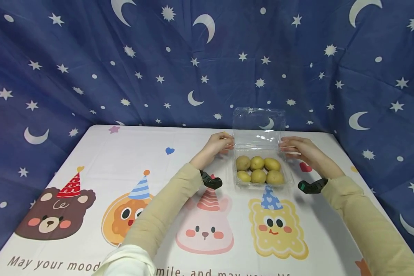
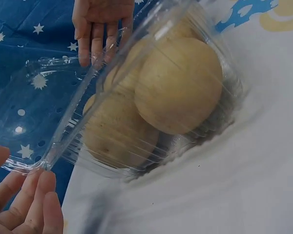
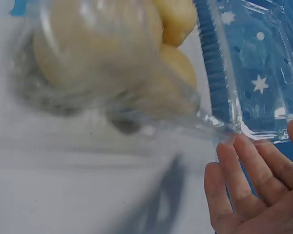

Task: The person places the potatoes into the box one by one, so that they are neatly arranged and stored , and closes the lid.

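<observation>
A clear plastic clamshell box (image 1: 288,179) stands on the table with its lid (image 1: 258,132) raised at the back. Inside lie several potatoes (image 1: 257,163) in two rows. On the box's left side, the fingertips of my left hand (image 1: 216,145) touch the corner near the hinge. My right hand (image 1: 301,148) is at the opposite side, its fingertips against the lid's lower corner. In the left wrist view the thumb and fingers stand apart around the lid edge. The right wrist view shows extended fingers (image 3: 251,170) under the lid's corner, the thumb apart.
A white tablecloth (image 1: 79,151) printed with cartoon figures covers the table. Right behind the table's back edge hangs a dark blue curtain (image 1: 179,76) with moons and stars, close to the raised lid. Each wrist wears a black camera band (image 1: 212,180).
</observation>
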`<action>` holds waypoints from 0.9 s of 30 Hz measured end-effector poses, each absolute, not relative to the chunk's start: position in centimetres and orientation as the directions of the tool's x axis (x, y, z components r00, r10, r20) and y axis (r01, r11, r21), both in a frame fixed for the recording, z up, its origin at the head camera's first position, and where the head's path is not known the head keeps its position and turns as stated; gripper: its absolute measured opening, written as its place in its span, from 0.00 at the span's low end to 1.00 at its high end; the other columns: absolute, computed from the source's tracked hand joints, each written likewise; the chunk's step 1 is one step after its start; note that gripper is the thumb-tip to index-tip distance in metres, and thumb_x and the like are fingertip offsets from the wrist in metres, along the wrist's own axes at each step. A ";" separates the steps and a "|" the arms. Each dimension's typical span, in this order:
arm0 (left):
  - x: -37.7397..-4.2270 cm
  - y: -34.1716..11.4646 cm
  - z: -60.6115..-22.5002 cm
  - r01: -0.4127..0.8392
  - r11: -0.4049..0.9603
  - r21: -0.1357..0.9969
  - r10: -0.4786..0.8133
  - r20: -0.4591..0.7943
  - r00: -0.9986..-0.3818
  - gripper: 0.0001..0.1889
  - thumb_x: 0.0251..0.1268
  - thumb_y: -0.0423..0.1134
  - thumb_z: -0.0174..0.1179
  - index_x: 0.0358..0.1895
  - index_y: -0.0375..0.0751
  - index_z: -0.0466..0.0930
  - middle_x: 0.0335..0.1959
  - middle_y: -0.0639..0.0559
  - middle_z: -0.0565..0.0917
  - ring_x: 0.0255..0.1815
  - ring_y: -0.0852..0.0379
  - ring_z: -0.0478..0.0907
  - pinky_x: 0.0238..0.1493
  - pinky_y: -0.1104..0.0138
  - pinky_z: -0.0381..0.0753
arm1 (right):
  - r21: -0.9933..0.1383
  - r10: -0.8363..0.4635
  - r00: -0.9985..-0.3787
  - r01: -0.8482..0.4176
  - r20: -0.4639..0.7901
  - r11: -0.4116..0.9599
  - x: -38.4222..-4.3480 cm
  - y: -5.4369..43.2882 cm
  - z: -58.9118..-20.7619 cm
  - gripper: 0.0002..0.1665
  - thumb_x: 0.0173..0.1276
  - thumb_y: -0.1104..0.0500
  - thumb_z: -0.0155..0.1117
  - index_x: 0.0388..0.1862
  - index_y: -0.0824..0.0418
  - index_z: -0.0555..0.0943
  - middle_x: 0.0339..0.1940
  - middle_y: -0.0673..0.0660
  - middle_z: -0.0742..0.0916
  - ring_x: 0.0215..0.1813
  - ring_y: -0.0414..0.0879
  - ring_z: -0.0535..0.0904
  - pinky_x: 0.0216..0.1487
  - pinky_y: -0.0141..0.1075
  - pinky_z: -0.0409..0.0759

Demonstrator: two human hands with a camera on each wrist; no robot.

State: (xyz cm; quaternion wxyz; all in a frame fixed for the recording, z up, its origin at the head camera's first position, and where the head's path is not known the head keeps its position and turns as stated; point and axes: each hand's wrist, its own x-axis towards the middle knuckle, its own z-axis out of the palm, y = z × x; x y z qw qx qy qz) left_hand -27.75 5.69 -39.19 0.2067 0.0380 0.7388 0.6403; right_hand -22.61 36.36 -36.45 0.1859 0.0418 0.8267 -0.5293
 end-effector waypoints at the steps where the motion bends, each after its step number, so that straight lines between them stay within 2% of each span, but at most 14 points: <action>1: -27.7 5.7 -39.2 -0.206 0.173 0.963 0.323 -0.253 -0.912 0.15 0.68 0.37 0.54 0.55 0.37 0.77 0.54 0.39 0.82 0.53 0.47 0.82 0.58 0.54 0.79 | -0.870 -0.127 -0.930 0.266 -0.345 0.416 -22.6 36.3 -36.3 0.34 0.78 0.49 0.44 0.75 0.65 0.56 0.54 0.44 0.80 0.52 0.31 0.78 0.56 0.27 0.77; 6: -27.5 5.5 -38.9 -0.217 0.145 0.965 0.337 -0.254 -0.907 0.15 0.70 0.40 0.53 0.54 0.36 0.76 0.56 0.39 0.80 0.57 0.45 0.80 0.59 0.55 0.79 | -0.889 -0.123 -0.936 0.265 -0.331 0.374 -22.3 35.8 -35.9 0.37 0.79 0.44 0.36 0.75 0.68 0.54 0.44 0.36 0.82 0.47 0.28 0.80 0.54 0.28 0.79; 9: -27.3 5.4 -38.6 -0.227 0.132 0.965 0.345 -0.259 -0.902 0.15 0.72 0.40 0.51 0.55 0.36 0.76 0.57 0.39 0.79 0.57 0.46 0.80 0.58 0.56 0.79 | -0.897 -0.111 -0.940 0.266 -0.322 0.352 -21.8 35.8 -35.6 0.42 0.76 0.36 0.32 0.74 0.66 0.55 0.46 0.35 0.81 0.48 0.29 0.79 0.53 0.28 0.79; 11: -27.1 5.3 -38.4 -0.220 0.131 0.967 0.353 -0.253 -0.901 0.15 0.72 0.40 0.51 0.54 0.37 0.76 0.58 0.39 0.79 0.57 0.46 0.79 0.58 0.57 0.80 | -0.914 -0.110 -0.947 0.255 -0.302 0.317 -21.3 35.9 -35.5 0.42 0.74 0.34 0.32 0.72 0.63 0.58 0.43 0.31 0.81 0.50 0.29 0.79 0.52 0.26 0.79; 17: -26.2 4.8 -37.9 -0.157 0.158 0.975 0.387 -0.207 -0.899 0.15 0.71 0.40 0.51 0.56 0.38 0.76 0.61 0.43 0.77 0.60 0.46 0.77 0.59 0.57 0.79 | -0.961 -0.152 -0.959 0.212 -0.239 0.176 -19.8 36.2 -35.1 0.28 0.76 0.37 0.35 0.61 0.52 0.68 0.47 0.32 0.81 0.51 0.29 0.78 0.50 0.24 0.79; 20: -25.7 4.6 -37.8 -0.124 0.169 0.978 0.388 -0.182 -0.903 0.16 0.72 0.41 0.50 0.56 0.38 0.76 0.61 0.43 0.77 0.61 0.46 0.77 0.59 0.56 0.78 | -0.970 -0.154 -0.964 0.196 -0.218 0.146 -19.1 36.3 -35.0 0.27 0.75 0.37 0.37 0.60 0.51 0.69 0.48 0.33 0.81 0.52 0.29 0.79 0.49 0.24 0.79; 24: -25.0 4.5 -37.8 -0.086 0.171 0.981 0.375 -0.146 -0.916 0.16 0.73 0.42 0.49 0.57 0.38 0.75 0.61 0.43 0.77 0.62 0.45 0.76 0.58 0.55 0.78 | -0.976 -0.131 -0.974 0.165 -0.183 0.142 -18.0 36.2 -34.9 0.31 0.74 0.37 0.40 0.65 0.55 0.68 0.51 0.35 0.80 0.52 0.29 0.79 0.49 0.23 0.79; 27: -24.3 4.4 -37.8 -0.067 0.164 0.984 0.370 -0.124 -0.921 0.17 0.73 0.42 0.49 0.57 0.37 0.75 0.61 0.43 0.77 0.62 0.44 0.75 0.59 0.55 0.78 | -0.990 -0.127 -0.983 0.122 -0.131 0.078 -17.1 36.0 -35.0 0.28 0.76 0.41 0.42 0.63 0.56 0.70 0.52 0.38 0.82 0.52 0.31 0.80 0.49 0.24 0.79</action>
